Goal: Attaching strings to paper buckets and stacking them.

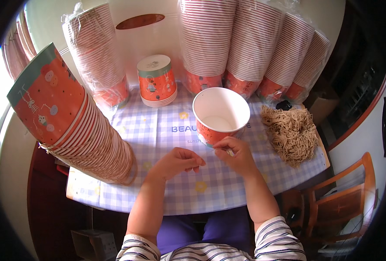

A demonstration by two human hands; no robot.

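Observation:
An orange paper tub [221,116] with a white inside stands upright in the middle of the table, its mouth tipped toward me in view. My right hand [236,157] is at its near lower side, thumb and fingers pinched together; whether it touches the tub I cannot tell. Just left of it, my left hand [180,163] hovers over the cloth with fingers curled into a pinch. Anything thin between the fingers of either hand is too small to make out. On the left leans a tall stack of nested orange tubs [78,124], with tan strings looped around its lower part.
A tangled heap of tan string [291,135] lies at the right, beside a small black object [284,105]. Several plastic-wrapped tub stacks [208,43] line the back. A short upside-down stack [157,82] sits back left. A checked cloth [175,195] covers the table; a wooden chair [341,200] stands right.

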